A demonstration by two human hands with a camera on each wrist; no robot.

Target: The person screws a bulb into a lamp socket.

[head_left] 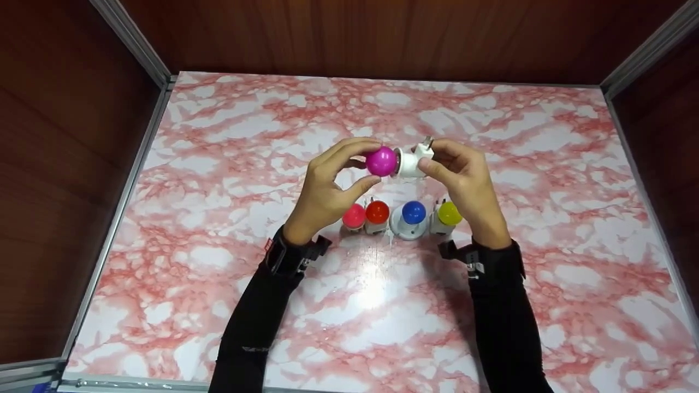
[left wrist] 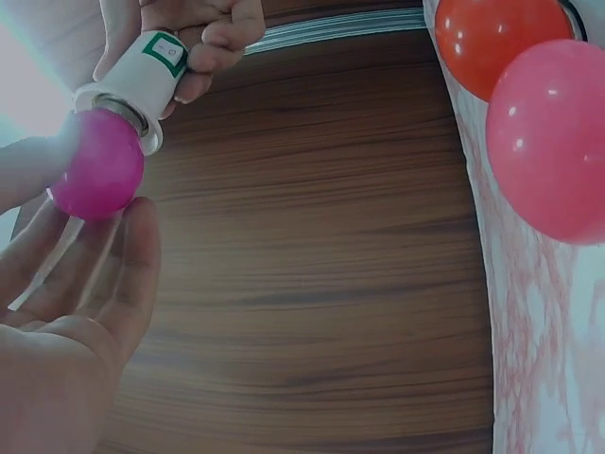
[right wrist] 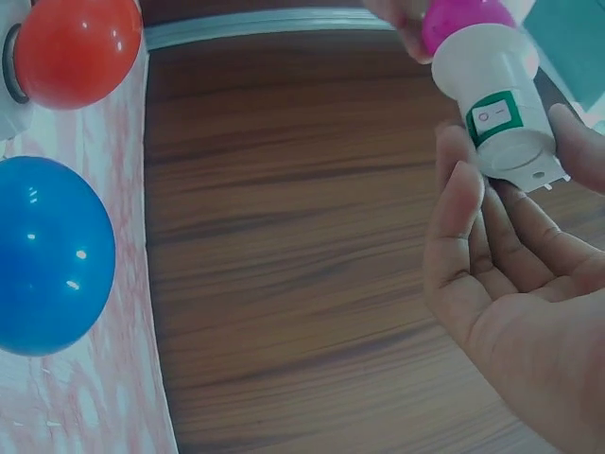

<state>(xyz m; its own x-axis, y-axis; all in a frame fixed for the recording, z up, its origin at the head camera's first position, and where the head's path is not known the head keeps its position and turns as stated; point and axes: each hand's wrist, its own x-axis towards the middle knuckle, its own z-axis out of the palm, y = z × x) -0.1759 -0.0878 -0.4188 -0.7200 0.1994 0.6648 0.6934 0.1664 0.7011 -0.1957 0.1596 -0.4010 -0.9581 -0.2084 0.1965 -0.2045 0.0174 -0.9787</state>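
Note:
Between thumb and fingers my left hand [head_left: 327, 183] pinches a magenta light bulb [head_left: 381, 161]. My right hand [head_left: 464, 174] grips a white plug-in lamp socket [head_left: 410, 164] by its plug end, with metal prongs sticking up past the fingers. The bulb's metal base sits at the mouth of the socket, and a strip of the metal shows between glass and rim in the left wrist view. A white switch [right wrist: 494, 114] with a green border is on the socket's side. Both things are held up above the table, beyond a row of other bulbs.
Nearer the body stand a pink bulb [head_left: 354, 216], a red bulb [head_left: 377, 212], a blue bulb [head_left: 414, 212] on a round white base and a yellow bulb [head_left: 449, 213], each in a white holder. Brown wood-grain panels [head_left: 382, 38] wall the marbled table [head_left: 218, 305].

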